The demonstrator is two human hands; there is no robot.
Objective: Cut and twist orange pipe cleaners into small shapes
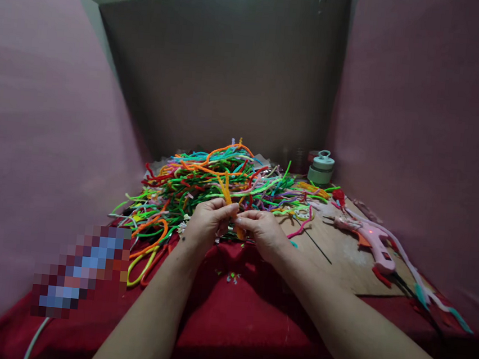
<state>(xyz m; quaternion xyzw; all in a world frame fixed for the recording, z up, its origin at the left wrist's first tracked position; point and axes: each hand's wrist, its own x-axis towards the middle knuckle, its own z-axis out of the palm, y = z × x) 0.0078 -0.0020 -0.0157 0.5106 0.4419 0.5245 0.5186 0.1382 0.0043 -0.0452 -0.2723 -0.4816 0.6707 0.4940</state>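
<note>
Yellow-orange pipe cleaners [226,190] stand up between my two hands, and a short end shows below the fingers. My left hand [210,219] is closed, its thumb and fingers pinching the pipe cleaners. My right hand [262,231] is closed too, with thumb and forefinger pressed on the same pipe cleaners beside the left fingertips. Both hands are held in front of a large tangled heap of coloured pipe cleaners [183,188] in green, orange, red, pink and blue. The exact twist between my fingertips is hidden.
On a wooden board [321,255] at right lies a pink glue gun [371,240] with a red light; its cord runs right. Behind it stands a pale green bottle [321,167]. A red cloth [247,316] covers the table. Pink walls rise left and right. A blurred patch hides something at left.
</note>
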